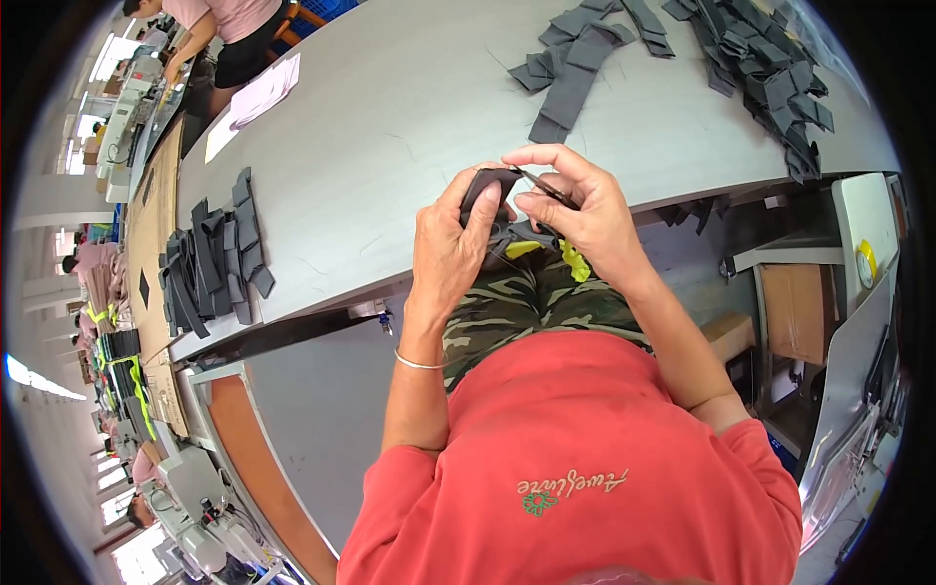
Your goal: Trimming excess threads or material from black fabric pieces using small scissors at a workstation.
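Observation:
Just off the table's near edge, my left hand (448, 234) pinches a folded dark grey fabric piece (490, 182) between thumb and fingers. My right hand (600, 219) is closed around small dark thread snips (551, 190), whose tip touches or nearly touches the piece's upper right corner. Below both hands, more grey fabric with bright yellow material (575, 261) hangs over my lap, partly hidden by the fingers. Folded grey fabric strips (575, 88) lie on the table beyond my hands.
The grey table (361, 156) spreads ahead, strewn with loose threads. A heap of grey strips (770, 73) lies far right, a smaller pile (214, 253) at left. Pink sheets (268, 93) sit near the far left edge, where a co-worker (234, 29) stands. A cardboard box (795, 312) is under the table.

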The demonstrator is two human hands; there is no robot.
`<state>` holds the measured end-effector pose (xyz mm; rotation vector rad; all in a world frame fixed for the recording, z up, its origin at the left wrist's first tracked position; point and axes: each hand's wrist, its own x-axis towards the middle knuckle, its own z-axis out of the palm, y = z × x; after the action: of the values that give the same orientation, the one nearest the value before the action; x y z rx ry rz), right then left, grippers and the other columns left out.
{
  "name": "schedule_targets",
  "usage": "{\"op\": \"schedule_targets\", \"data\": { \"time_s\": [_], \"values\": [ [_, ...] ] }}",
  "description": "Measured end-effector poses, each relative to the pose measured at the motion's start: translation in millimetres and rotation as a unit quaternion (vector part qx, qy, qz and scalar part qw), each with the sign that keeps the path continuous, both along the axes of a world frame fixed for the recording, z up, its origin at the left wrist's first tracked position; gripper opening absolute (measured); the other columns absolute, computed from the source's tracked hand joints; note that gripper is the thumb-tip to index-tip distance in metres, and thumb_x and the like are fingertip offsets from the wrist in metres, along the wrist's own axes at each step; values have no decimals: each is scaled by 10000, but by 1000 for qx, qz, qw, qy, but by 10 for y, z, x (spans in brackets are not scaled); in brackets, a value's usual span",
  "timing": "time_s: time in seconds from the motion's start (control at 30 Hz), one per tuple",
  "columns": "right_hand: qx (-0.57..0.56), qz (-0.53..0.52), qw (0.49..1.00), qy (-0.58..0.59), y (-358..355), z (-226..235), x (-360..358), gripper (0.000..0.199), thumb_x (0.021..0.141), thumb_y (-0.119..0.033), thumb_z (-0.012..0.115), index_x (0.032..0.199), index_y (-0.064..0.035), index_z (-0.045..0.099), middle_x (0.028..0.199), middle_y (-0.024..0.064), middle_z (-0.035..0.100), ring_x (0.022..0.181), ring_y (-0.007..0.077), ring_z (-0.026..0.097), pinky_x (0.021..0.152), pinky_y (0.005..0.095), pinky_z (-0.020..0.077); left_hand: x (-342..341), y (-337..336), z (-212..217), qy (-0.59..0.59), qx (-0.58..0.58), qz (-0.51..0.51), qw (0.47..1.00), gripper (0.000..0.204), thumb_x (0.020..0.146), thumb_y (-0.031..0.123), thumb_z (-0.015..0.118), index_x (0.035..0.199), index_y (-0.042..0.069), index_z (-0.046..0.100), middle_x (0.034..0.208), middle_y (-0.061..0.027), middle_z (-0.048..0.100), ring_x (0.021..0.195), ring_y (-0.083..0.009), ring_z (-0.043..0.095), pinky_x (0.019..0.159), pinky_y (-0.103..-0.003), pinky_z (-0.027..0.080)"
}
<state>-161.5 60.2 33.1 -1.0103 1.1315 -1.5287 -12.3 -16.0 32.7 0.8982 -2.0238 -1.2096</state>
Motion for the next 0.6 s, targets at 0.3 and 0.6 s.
{"op": "schedule_targets", "data": {
  "time_s": [0.3, 0.6],
  "values": [
    [-49, -147, 951, 267, 31, 60, 47, 298, 795, -148, 717, 1081, -120, 640, 840, 41, 613, 687, 140, 571, 642, 266, 475, 53, -37, -120, -137, -282, 116, 943, 591, 691, -104, 571, 1216, 164, 614, 879, -74, 509, 836, -240, 503, 755, -331, 381],
    [-109, -183, 879, 426, 53, 70, 114, 165, 753, -140, 715, 909, -101, 679, 767, 25, 644, 638, 201, 592, 553, 303, 455, 94, -70, -196, -180, -341, 195, 902, 719, 593, -132, 592, 1226, 208, 602, 916, -66, 447, 879, -254, 454, 822, -393, 339]
  ]
}}
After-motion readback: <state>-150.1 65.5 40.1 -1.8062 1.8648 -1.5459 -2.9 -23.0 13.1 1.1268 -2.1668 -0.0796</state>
